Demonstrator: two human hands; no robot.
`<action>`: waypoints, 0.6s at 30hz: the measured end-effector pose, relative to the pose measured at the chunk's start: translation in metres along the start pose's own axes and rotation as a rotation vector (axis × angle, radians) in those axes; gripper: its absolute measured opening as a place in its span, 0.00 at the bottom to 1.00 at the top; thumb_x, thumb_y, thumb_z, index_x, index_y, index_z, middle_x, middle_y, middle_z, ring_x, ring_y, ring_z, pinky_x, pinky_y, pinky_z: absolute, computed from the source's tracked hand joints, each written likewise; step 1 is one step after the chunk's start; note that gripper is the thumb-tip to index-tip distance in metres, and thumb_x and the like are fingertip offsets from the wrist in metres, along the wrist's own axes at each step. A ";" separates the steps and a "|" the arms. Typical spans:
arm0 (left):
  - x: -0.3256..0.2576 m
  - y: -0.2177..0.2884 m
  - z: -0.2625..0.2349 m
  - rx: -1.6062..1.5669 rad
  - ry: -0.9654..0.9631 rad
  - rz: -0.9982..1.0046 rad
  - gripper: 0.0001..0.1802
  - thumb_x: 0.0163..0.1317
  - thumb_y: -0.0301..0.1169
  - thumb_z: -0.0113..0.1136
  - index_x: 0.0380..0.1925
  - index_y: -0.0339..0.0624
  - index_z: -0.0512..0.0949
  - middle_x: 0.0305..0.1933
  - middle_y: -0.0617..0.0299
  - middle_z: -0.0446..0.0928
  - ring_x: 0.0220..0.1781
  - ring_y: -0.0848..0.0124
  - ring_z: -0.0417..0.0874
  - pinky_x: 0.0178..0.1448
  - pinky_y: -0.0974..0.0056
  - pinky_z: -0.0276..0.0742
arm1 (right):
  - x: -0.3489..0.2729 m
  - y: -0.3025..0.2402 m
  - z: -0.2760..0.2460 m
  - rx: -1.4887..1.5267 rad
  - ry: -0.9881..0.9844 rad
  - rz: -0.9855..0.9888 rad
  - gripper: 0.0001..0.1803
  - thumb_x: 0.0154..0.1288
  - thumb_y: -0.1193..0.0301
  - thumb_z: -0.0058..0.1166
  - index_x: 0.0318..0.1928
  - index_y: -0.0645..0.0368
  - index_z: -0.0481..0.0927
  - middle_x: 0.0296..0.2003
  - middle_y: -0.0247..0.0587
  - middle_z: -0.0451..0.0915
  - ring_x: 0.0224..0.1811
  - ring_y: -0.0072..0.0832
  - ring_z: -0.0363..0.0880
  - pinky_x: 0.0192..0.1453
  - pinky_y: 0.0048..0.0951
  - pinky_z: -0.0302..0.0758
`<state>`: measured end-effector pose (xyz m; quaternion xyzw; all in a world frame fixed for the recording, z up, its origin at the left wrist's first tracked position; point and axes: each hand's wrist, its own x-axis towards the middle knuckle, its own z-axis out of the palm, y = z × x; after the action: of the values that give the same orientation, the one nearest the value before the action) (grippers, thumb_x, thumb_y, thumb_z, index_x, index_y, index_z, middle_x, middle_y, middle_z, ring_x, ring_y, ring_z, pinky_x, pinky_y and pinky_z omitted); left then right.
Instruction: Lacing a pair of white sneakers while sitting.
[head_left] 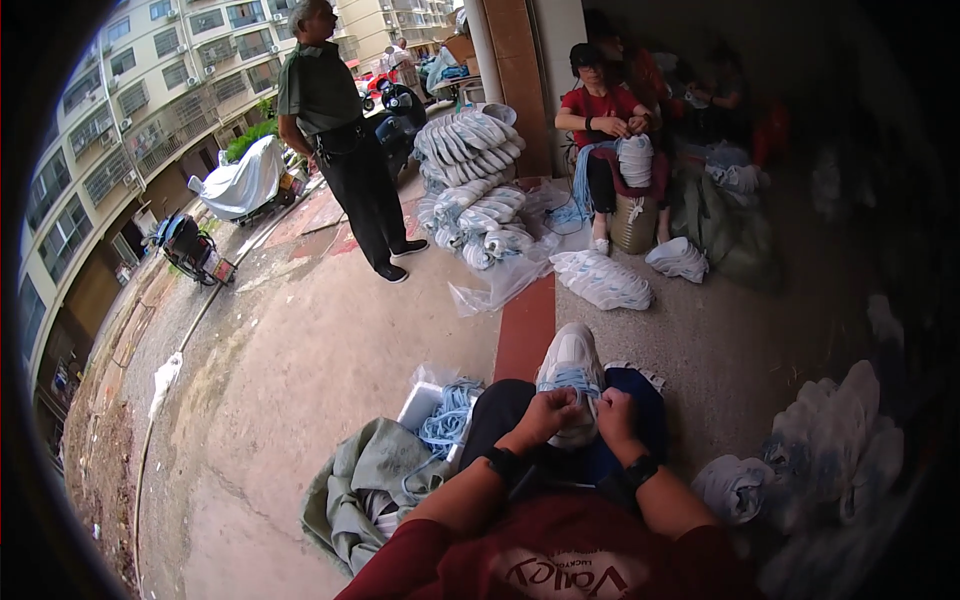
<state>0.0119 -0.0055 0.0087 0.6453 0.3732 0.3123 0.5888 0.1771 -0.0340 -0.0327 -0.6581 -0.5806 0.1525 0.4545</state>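
Note:
A white sneaker (pixel 572 352) rests over my lap with its toe pointing away from me. Light blue shoelace (pixel 574 380) crosses its upper. My left hand (pixel 550 413) is closed in a pinch on the lace at the shoe's left side. Opposite it, my right hand (pixel 616 412) has its fingers pinched together at the lace by the right edge. The short lace ends between the fingertips are too small to make out. The sneaker's heel is partly hidden behind my hands.
A bundle of blue laces (pixel 450 415) lies in a white box by my left leg, above a grey-green sack (pixel 365 490). White shoes (pixel 735 487) are heaped at right. Ahead are stacked shoes (pixel 470 150), a seated co-worker (pixel 610 120) and a standing person (pixel 335 120).

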 end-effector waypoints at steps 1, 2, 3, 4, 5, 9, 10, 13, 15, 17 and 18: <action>0.001 0.002 0.001 0.022 0.036 0.001 0.07 0.57 0.29 0.59 0.30 0.36 0.77 0.27 0.71 0.74 0.31 0.82 0.70 0.39 0.71 0.71 | 0.000 0.000 0.000 0.000 0.004 -0.011 0.07 0.51 0.72 0.54 0.21 0.60 0.74 0.23 0.52 0.73 0.29 0.51 0.73 0.32 0.46 0.70; 0.002 0.001 0.001 0.022 0.039 0.010 0.07 0.57 0.29 0.59 0.30 0.36 0.77 0.27 0.71 0.74 0.31 0.82 0.70 0.39 0.71 0.71 | -0.001 0.000 0.001 -0.025 0.039 -0.044 0.07 0.51 0.72 0.54 0.21 0.60 0.74 0.23 0.51 0.73 0.29 0.50 0.73 0.33 0.45 0.71; 0.003 -0.003 0.000 0.029 0.049 0.009 0.07 0.58 0.29 0.59 0.31 0.36 0.77 0.27 0.71 0.74 0.31 0.82 0.70 0.38 0.71 0.71 | -0.001 -0.004 0.001 -0.049 0.070 -0.078 0.07 0.50 0.71 0.54 0.21 0.60 0.74 0.24 0.51 0.73 0.29 0.50 0.73 0.33 0.44 0.71; 0.004 -0.007 -0.001 0.035 0.059 0.008 0.07 0.58 0.29 0.58 0.31 0.36 0.77 0.26 0.71 0.74 0.31 0.82 0.70 0.38 0.71 0.71 | -0.002 -0.008 -0.001 -0.049 0.070 -0.087 0.07 0.50 0.71 0.54 0.21 0.60 0.74 0.24 0.51 0.73 0.29 0.50 0.73 0.33 0.44 0.71; 0.005 -0.013 -0.002 0.034 0.065 0.013 0.07 0.58 0.29 0.58 0.31 0.36 0.77 0.26 0.71 0.74 0.31 0.82 0.70 0.38 0.71 0.71 | -0.004 -0.011 -0.005 -0.172 0.039 -0.132 0.07 0.50 0.72 0.55 0.21 0.61 0.74 0.24 0.52 0.73 0.29 0.50 0.73 0.34 0.43 0.72; 0.009 -0.024 0.000 0.373 0.132 0.161 0.08 0.54 0.27 0.58 0.33 0.36 0.78 0.29 0.57 0.79 0.31 0.71 0.79 0.39 0.66 0.74 | -0.018 -0.043 -0.022 -0.243 -0.037 -0.223 0.05 0.50 0.74 0.53 0.23 0.62 0.74 0.24 0.53 0.72 0.29 0.49 0.74 0.35 0.42 0.72; 0.010 -0.024 0.004 0.580 0.154 0.255 0.10 0.51 0.26 0.57 0.34 0.35 0.79 0.31 0.49 0.80 0.33 0.63 0.82 0.41 0.64 0.75 | -0.018 -0.039 -0.020 -0.244 -0.038 -0.223 0.05 0.50 0.74 0.53 0.23 0.62 0.74 0.24 0.53 0.72 0.29 0.49 0.74 0.35 0.42 0.72; 0.023 -0.021 0.013 0.805 0.055 0.333 0.08 0.50 0.28 0.55 0.29 0.38 0.80 0.28 0.48 0.79 0.30 0.57 0.81 0.36 0.58 0.76 | -0.016 -0.018 -0.009 -0.218 -0.015 -0.251 0.05 0.52 0.76 0.51 0.22 0.63 0.72 0.21 0.55 0.71 0.29 0.51 0.72 0.33 0.45 0.69; 0.028 -0.022 0.018 0.917 0.007 0.369 0.08 0.50 0.30 0.54 0.27 0.39 0.80 0.26 0.48 0.78 0.28 0.55 0.81 0.33 0.56 0.76 | -0.015 -0.010 -0.005 -0.175 0.017 -0.197 0.04 0.52 0.76 0.50 0.24 0.64 0.74 0.24 0.55 0.73 0.30 0.51 0.72 0.33 0.45 0.69; 0.031 -0.026 0.021 0.959 0.004 0.365 0.09 0.49 0.33 0.54 0.22 0.41 0.80 0.22 0.50 0.77 0.25 0.54 0.80 0.29 0.54 0.75 | -0.016 -0.009 -0.004 -0.141 0.028 -0.174 0.04 0.52 0.76 0.49 0.25 0.64 0.75 0.25 0.55 0.73 0.30 0.51 0.72 0.33 0.46 0.69; 0.032 -0.026 0.021 0.958 0.004 0.363 0.09 0.49 0.33 0.54 0.22 0.41 0.80 0.22 0.50 0.77 0.25 0.54 0.80 0.29 0.54 0.75 | -0.016 -0.009 -0.004 -0.108 0.044 -0.147 0.04 0.52 0.76 0.49 0.26 0.64 0.76 0.26 0.55 0.74 0.31 0.52 0.72 0.34 0.46 0.69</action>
<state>0.0434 0.0110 -0.0204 0.8965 0.3576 0.2049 0.1626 0.1695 -0.0511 -0.0289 -0.6404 -0.6246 0.0730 0.4409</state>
